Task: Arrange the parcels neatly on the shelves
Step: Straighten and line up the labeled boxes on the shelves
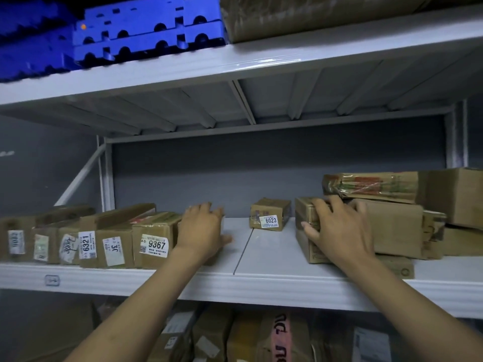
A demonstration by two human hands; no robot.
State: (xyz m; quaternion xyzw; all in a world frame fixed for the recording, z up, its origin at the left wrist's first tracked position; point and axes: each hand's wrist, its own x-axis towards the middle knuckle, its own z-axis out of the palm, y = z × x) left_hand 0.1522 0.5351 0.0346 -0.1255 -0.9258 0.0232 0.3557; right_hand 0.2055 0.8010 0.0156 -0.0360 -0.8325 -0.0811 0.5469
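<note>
Grey wall backs a white metal shelf (261, 259), where a row (104, 241) of parcels stands at the left. Each has its long axis running front to back and a labelled end facing out, the last clear one being the 9367 parcel (154, 239). At the row's right end rests the left hand (201, 231), its fingers (206, 209) spread and fairly straight over a parcel it mostly hides, gripping nothing that shows. Bare shelf lies between the two hands, with a small 6023 parcel (269, 214) set back near the wall. Right of that gap, the right hand (339, 228) grips the box (392, 228), with its fingers (326, 205) curled over the top at the left corner and the thumb pressed on the left end face. The box is therefore already in the right hand, and the left hand is well apart from it across the gap. Its long axis runs sideways, roughly along the shelf's front edge, and its left end points toward the row, crosswise to the parcels there. It seems to sit on a flatter box (397, 267). A taped parcel (371, 186) lies just above and behind it; whether that one bears on it cannot be told. To match the row, the box probably needs a quarter turn to bring a short end to the front, then a move leftward into the gap.
</note>
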